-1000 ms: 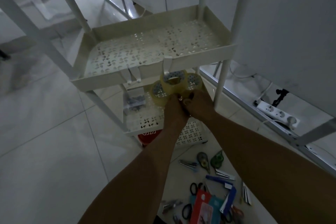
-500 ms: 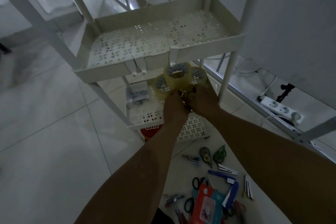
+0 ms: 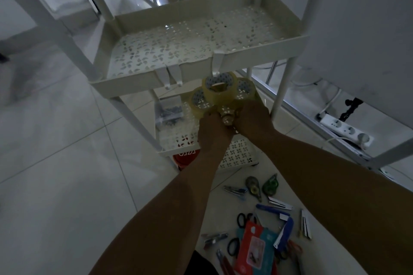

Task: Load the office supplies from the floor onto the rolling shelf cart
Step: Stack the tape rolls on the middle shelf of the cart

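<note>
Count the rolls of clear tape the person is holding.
3: left roll by the left hand, middle roll on top, right roll by the right hand. More may be hidden.

Both hands, left hand (image 3: 213, 128) and right hand (image 3: 253, 121), hold a cluster of clear packing tape rolls (image 3: 220, 95) just under the front rim of the cart's top shelf (image 3: 138, 81). Below that rim, a clear box of clips (image 3: 168, 114) sits on the middle shelf (image 3: 172, 138). Scissors (image 3: 242, 219), correction tape dispensers (image 3: 261, 186) and a blue stapler (image 3: 285, 231) lie on the floor (image 3: 55, 185) before the cart.

Glossy translucent plastic tape rolls (image 3: 220, 94), matt perforated cream cart shelf (image 3: 263, 48), glossy smooth floor tiles (image 3: 55, 185)
</note>
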